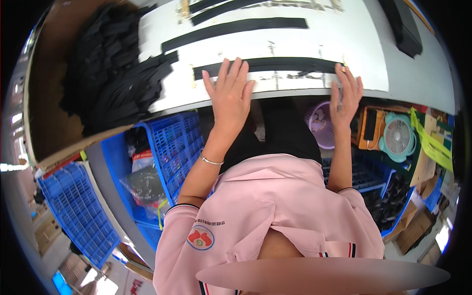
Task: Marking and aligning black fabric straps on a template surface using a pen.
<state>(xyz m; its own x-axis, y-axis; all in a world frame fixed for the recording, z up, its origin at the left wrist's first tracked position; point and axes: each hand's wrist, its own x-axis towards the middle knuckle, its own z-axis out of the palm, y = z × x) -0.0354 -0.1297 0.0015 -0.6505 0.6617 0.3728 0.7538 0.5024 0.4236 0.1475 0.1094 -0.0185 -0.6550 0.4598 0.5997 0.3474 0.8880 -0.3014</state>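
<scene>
I count two hands, one left [229, 96] and one right [345, 101], and one bracelet [211, 161], on the left wrist. Four black strips [290, 63] lie singly on one white table [344, 37]: one near, three farther off. To the left, one cardboard box [48, 78] holds a pile [105, 73] of strips too jumbled to count. Below are at least two blue crates [78, 211] on the left; on the right, one purple basket [326, 142] and one fan [398, 136].
</scene>
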